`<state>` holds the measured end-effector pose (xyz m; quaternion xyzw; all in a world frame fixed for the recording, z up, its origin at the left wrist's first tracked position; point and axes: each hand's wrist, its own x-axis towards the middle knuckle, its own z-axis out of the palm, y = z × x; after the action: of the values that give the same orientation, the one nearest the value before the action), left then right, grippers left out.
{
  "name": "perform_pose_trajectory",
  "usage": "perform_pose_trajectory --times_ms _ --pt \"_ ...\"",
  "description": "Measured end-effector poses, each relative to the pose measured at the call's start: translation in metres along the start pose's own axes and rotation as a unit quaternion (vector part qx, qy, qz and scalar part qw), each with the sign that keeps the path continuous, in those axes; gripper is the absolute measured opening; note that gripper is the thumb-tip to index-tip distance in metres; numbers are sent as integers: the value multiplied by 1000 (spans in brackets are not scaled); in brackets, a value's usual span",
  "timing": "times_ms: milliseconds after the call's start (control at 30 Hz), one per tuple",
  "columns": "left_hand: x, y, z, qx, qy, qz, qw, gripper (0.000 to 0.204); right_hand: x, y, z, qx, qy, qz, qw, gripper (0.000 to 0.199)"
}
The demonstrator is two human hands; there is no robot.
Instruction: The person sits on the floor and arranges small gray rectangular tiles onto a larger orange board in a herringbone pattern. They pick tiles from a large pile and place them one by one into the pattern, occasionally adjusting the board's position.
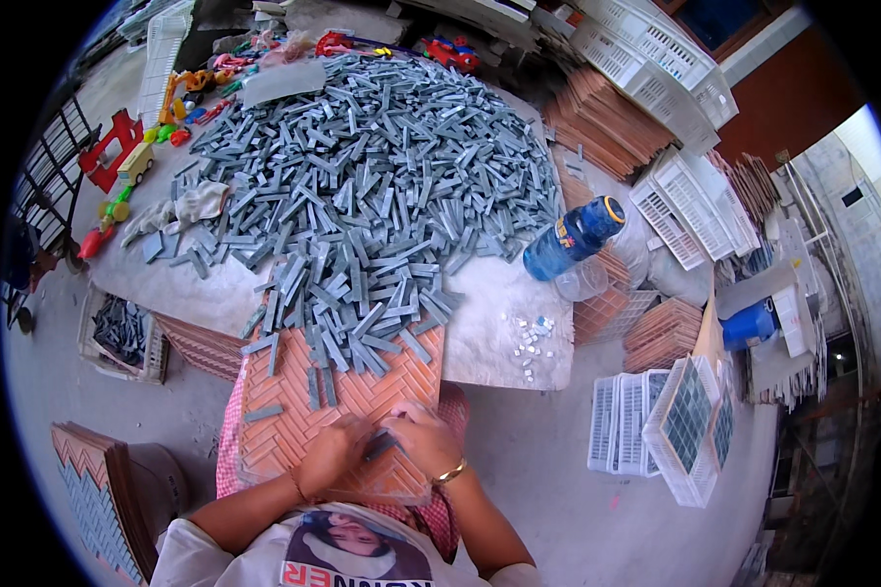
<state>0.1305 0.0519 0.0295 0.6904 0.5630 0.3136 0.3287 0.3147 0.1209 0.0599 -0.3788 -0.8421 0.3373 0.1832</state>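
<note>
An orange mould board with a herringbone pattern of slots lies across my lap, against the table's near edge. Low over its right half, my left hand and my right hand come close together with fingers curled. Between them is a dark grey tile strip, pinched by both; the fingers partly hide it. One loose grey strip rests on the board's left side, and a pair lies side by side higher up. A large heap of grey strips spills from the table onto the board's far end.
A blue bottle and small white pieces stand on the table's right. A glove and toys line its left. White crates and stacked orange boards are to the right; more boards stand lower left.
</note>
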Motion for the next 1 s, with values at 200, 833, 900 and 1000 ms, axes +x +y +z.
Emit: perform_pose_trajectory --times_ms 200,833,900,1000 --pt "-5 33 -24 30 -2 21 999 34 13 10 -10 -52 -73 -51 995 15" --pt "-1 22 -14 100 -13 87 991 31 54 6 9 -42 166 4 985 21" --pt "1 18 -14 81 -37 38 995 28 69 3 16 -103 175 11 979 30" --pt "2 5 -19 58 44 23 997 24 78 -11 14 -175 145 58 972 33"
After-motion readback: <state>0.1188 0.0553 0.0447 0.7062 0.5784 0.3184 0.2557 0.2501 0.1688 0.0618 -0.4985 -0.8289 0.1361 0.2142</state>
